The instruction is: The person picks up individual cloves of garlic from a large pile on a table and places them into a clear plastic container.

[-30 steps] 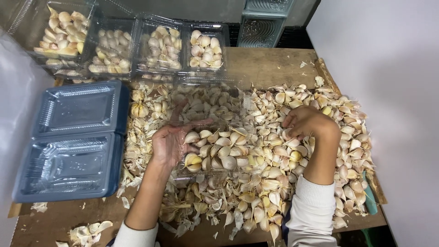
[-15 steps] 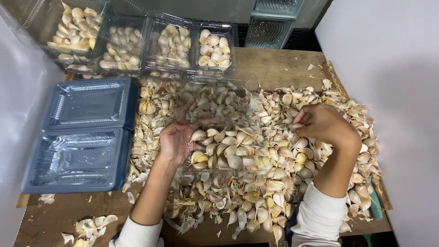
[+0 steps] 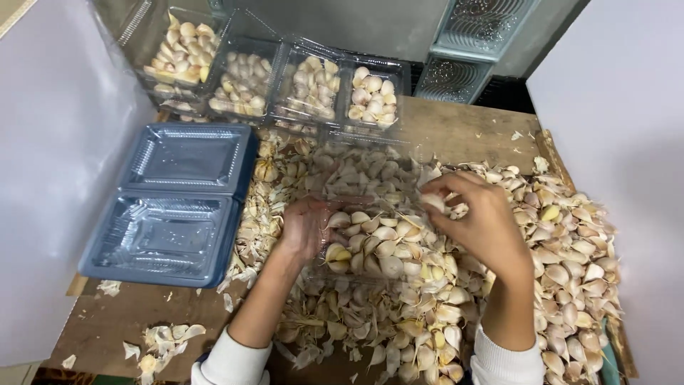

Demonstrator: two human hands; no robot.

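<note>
A big heap of garlic cloves (image 3: 570, 264) and papery skins covers the right and middle of a wooden table (image 3: 470, 128). A clear plastic clamshell box (image 3: 370, 246), partly filled with cloves, lies open in the middle of the heap. My left hand (image 3: 303, 228) grips the box's left edge. My right hand (image 3: 481, 224) hovers over the box's right side, its fingertips pinched on a garlic clove (image 3: 432, 203). Both arms wear white sleeves.
A stack of empty open clamshell boxes (image 3: 171, 210) lies at the left. Several open boxes filled with cloves (image 3: 306, 85) stand in a row at the back. Loose skins (image 3: 160, 342) lie near the front edge. White walls flank the table on both sides.
My right hand has come left from the heap on the right to above the clear box, with a clove in its fingers. My left hand stays on the box.
</note>
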